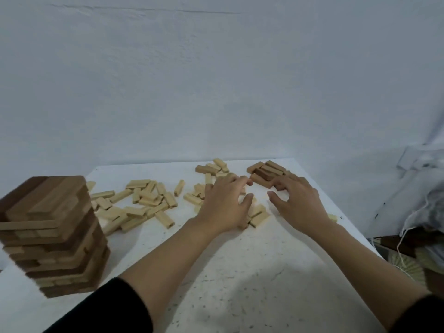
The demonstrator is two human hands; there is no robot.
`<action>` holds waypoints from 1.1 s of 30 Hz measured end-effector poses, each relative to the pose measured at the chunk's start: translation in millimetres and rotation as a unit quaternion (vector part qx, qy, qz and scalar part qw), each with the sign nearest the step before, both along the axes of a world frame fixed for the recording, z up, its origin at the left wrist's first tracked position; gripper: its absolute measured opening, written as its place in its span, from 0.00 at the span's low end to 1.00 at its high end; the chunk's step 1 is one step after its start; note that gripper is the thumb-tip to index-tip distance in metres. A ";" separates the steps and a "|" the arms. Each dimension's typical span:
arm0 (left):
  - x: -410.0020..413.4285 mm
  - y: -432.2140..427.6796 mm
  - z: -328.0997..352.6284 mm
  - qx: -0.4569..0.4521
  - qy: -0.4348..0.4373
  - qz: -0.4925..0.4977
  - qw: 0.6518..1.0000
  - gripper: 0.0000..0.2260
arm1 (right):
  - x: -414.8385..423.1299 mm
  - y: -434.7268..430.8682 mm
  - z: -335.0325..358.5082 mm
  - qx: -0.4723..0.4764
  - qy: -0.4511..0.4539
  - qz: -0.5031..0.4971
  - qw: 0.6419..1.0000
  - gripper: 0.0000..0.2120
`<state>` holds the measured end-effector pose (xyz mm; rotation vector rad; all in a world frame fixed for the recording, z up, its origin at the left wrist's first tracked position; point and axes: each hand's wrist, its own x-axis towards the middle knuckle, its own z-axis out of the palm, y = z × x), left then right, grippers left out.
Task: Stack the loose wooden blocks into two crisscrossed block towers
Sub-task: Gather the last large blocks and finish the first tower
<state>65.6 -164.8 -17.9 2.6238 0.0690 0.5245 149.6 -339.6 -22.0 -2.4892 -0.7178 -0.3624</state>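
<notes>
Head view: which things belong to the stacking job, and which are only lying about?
Job: built tower; loose pale blocks; darker blocks; left hand; right hand, both over the blocks.
Lying about: white cloth bundle with string, beyond the table on the right.

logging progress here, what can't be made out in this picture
Head view, tower: motion-blurred and cut by the left edge, so its layers cannot be counted.
Head view, light blocks: the left hand covers some, so their number is hidden.
Head view, right hand: its curled fingers sit at the dark blocks; whether they hold one cannot be told.
</notes>
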 end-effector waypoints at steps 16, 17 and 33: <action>121.2 19.0 -12.0 0.191 0.034 -0.011 0.981 0.10 | 83.0 35.4 4.8 -0.110 0.019 0.001 0.994 0.14; 122.9 20.7 -10.9 0.188 0.026 -0.014 0.982 0.10 | 83.4 36.6 5.0 -0.110 0.017 0.006 0.994 0.13; 101.4 34.3 15.4 -0.036 -0.031 -0.018 0.999 0.12 | 71.2 26.7 9.5 0.225 0.131 -0.013 0.966 0.07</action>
